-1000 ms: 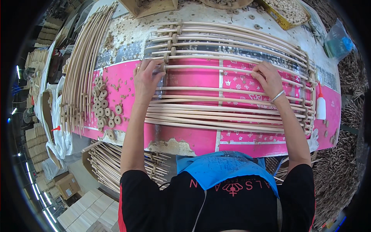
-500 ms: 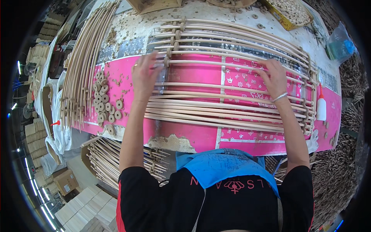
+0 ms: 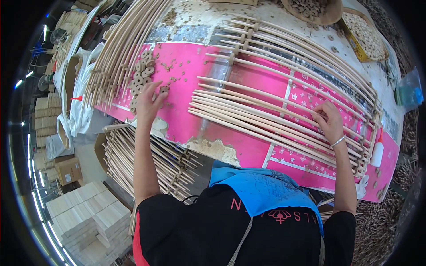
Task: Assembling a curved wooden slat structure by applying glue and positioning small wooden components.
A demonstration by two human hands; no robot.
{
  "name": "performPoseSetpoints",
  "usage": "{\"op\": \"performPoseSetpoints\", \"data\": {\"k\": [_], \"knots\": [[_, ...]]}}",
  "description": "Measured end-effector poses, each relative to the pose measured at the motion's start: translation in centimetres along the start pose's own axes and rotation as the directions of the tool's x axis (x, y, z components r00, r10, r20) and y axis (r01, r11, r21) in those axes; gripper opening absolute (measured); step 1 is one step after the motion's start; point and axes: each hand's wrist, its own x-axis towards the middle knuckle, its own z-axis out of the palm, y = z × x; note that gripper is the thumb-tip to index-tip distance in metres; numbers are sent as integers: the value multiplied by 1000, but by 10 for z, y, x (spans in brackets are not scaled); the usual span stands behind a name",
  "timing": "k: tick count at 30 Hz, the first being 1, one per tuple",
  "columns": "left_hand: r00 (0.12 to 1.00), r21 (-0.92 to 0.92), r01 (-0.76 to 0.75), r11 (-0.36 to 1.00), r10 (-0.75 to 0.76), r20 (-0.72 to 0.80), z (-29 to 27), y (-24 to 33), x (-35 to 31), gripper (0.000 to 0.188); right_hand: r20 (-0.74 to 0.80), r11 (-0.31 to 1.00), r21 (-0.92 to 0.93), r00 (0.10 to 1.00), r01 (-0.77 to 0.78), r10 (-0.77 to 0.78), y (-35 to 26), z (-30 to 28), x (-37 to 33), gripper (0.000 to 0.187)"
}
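Note:
My left hand (image 3: 149,103) is at the near end of a pile of small wooden rings (image 3: 143,73), thumb and fingers apart. A brown ring (image 3: 164,89) shows by its fingertips; I see no firm grip on it. My right hand (image 3: 329,122) has its fingers bent and pinched at a slim wooden rod (image 3: 266,96), towards the rod's right part. Several such rods lie side by side across the pink table cover. Their right ends run into wooden rings (image 3: 358,162); some far rods also carry rings (image 3: 231,56) near their left ends.
At the left of the table (image 3: 182,119) lies a bundle of ringed rods (image 3: 120,48). More rods (image 3: 142,155) are stacked below the near edge. A white glue bottle (image 3: 377,153) stands right. At the back are a bowl (image 3: 330,17) and a yellow-sided tray (image 3: 355,46) of small wooden parts.
My left hand has moved left and nearer, from the rods' left ends to the ring pile. My right hand has shifted to a nearer rod. The view has turned and shifted left.

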Motion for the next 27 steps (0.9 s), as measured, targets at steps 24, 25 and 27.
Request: {"op": "performPoseSetpoints", "data": {"k": [24, 25, 27], "knots": [[903, -908, 382, 170, -277, 328, 49, 74, 33, 34, -119, 991, 133, 993, 29, -13, -11, -4, -2, 16], [903, -908, 384, 170, -275, 330, 50, 74, 34, 34, -119, 991, 130, 993, 35, -19, -10, -4, -2, 15], [895, -912, 392, 117, -278, 349, 52, 73, 36, 34, -117, 991, 125, 993, 36, -21, -9, -5, -3, 15]]}}
